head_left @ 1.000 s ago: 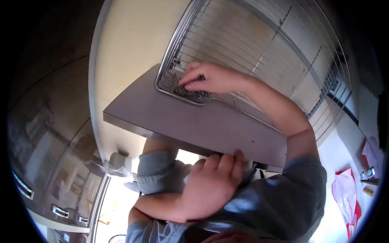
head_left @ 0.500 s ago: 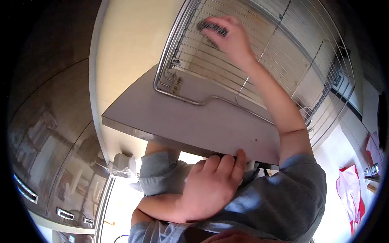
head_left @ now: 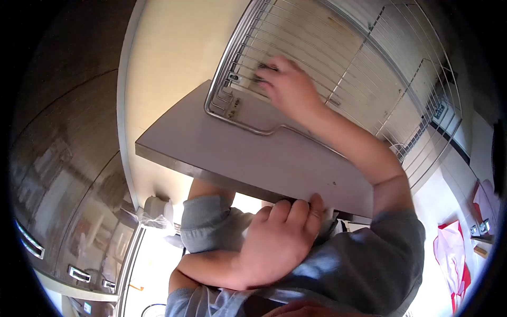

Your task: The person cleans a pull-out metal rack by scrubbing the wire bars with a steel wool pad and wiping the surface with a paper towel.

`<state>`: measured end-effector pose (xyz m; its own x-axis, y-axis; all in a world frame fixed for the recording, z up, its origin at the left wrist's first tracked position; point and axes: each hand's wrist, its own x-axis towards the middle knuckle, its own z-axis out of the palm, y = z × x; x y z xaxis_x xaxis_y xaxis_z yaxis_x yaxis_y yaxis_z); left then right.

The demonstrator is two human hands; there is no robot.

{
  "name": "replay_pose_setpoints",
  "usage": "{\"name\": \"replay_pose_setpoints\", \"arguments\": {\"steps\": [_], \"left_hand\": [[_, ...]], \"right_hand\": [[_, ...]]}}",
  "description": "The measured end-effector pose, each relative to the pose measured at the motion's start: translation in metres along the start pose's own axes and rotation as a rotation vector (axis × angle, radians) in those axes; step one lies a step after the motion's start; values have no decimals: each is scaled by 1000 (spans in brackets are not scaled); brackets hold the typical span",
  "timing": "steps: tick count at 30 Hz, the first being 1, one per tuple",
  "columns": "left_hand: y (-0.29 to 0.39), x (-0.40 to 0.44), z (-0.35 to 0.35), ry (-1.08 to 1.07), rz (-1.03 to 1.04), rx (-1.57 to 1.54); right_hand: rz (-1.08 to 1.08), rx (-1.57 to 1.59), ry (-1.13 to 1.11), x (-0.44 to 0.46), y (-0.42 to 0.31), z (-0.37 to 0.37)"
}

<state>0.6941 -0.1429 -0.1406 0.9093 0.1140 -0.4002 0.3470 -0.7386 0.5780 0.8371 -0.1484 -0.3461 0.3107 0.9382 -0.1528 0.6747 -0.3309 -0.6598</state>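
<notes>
It's the right hand [head_left: 289,87] at the wire rack [head_left: 231,53], left end, grip clenched round a dark scrubber [head_left: 267,67], left hand [head_left: 277,240] by the board [head_left: 243,153], hold unclear

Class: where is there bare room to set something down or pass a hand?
Bare: the grey panel between the rail of the wire basket and the left hand, though possibly tilted. A hand could pass over the basket's wires beyond the right forearm. Crowded: the basket's left end, where the right hand is, and the panel's edge under the left hand.
</notes>
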Motion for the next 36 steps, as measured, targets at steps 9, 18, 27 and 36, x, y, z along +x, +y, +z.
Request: {"name": "replay_pose_setpoints", "arguments": {"steps": [9,18,27,36], "left_hand": [[7,-1,0,5,-56,62],[16,-9,10,127,-50,211],[13,-12,16,219,-19,216],[17,-13,18,280,-1,311]], "right_hand": [[-250,14,-285,-50,41,0],[-167,164,36,6,-4,6],[-237,-312,-262,-48,35,-1],[-137,-36,-156,-73,43,-38]]}}
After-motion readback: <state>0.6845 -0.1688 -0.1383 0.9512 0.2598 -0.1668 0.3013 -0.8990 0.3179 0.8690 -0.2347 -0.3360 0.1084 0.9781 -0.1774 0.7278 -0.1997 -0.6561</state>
